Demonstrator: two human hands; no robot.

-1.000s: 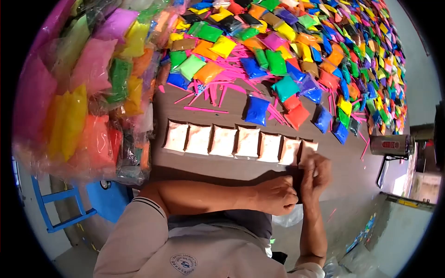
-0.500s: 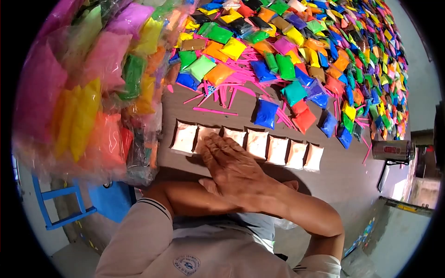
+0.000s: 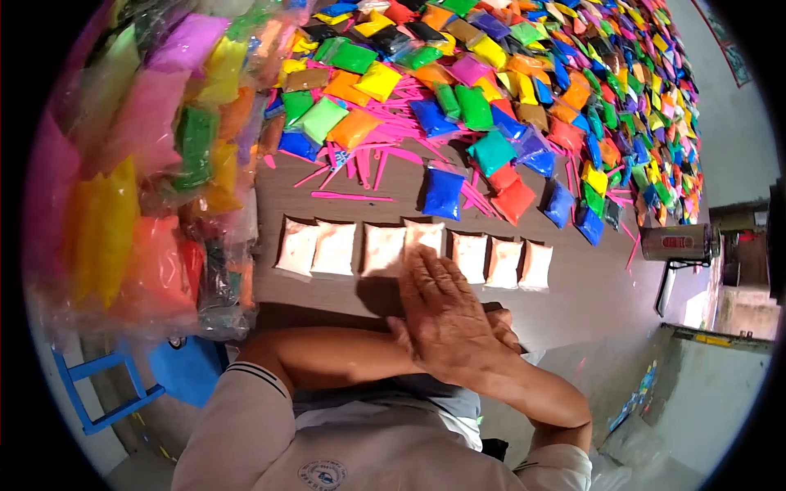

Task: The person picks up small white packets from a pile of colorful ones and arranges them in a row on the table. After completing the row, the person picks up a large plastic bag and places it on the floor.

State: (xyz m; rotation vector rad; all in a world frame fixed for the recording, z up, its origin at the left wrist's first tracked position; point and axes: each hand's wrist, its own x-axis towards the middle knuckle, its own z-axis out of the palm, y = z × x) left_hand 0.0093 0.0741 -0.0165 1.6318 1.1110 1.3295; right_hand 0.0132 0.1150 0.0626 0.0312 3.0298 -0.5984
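Note:
Several small pale-pink packets lie in a row on the brown table. My right hand (image 3: pixel 450 315) rests with fingers stretched and flat on one packet (image 3: pixel 422 239) near the middle of the row, covering its lower part. To its left lies another pale packet (image 3: pixel 383 250); to its right is a further one (image 3: pixel 468 257). My left forearm passes beneath my right wrist. My left hand (image 3: pixel 504 329) shows only partly beyond it, below the right part of the row, with its fingers curled; whatever they may hold is hidden.
A heap of colourful packets (image 3: pixel 475 106) covers the table's far side, with pink plastic sticks (image 3: pixel 352 196) among them. Large clear bags of coloured packets (image 3: pixel 106 229) stand at left. A metal cylinder (image 3: pixel 679 243) is at the right edge, a blue chair (image 3: pixel 106 385) lower left.
My right hand has moved right along the row, from the second packet to the fourth. The second packet now lies against the first. My left hand shows more at the right.

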